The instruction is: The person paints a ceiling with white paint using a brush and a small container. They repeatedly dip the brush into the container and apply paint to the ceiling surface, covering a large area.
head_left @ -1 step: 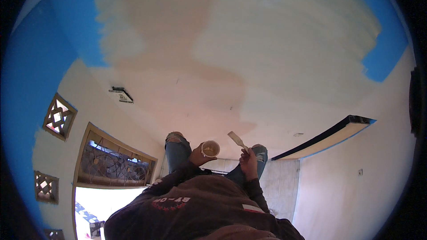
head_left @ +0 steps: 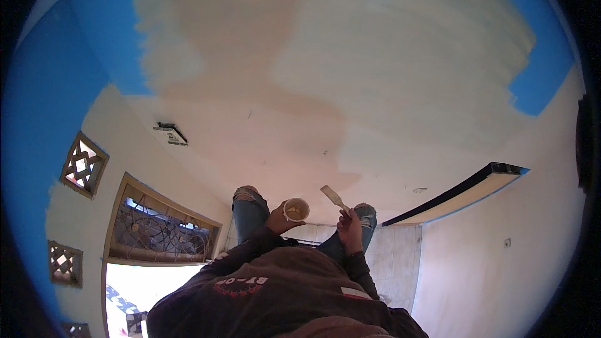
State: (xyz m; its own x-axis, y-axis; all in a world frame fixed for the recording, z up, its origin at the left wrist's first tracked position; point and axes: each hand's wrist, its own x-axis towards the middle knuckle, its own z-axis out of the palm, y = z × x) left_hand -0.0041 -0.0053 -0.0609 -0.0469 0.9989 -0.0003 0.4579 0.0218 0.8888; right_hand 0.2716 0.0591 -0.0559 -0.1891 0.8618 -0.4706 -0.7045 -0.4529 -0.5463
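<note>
My left hand is wrapped round a small white paint cup, tilted so its mouth shows. Some pale paint coats the inside of the cup. To its right, a paintbrush with pale bristles points up and left, its handle gripped in my right hand. Brush and cup are apart, and the bristles stay clear of the wall as far as I can tell. Ahead is a wall coated in cream, with ragged blue patches at its upper sides.
A dark-edged shelf juts out at the right. At the left are a doorway with a grilled transom, patterned vent blocks and a small wall fixture. My bent knees show below the cream wall.
</note>
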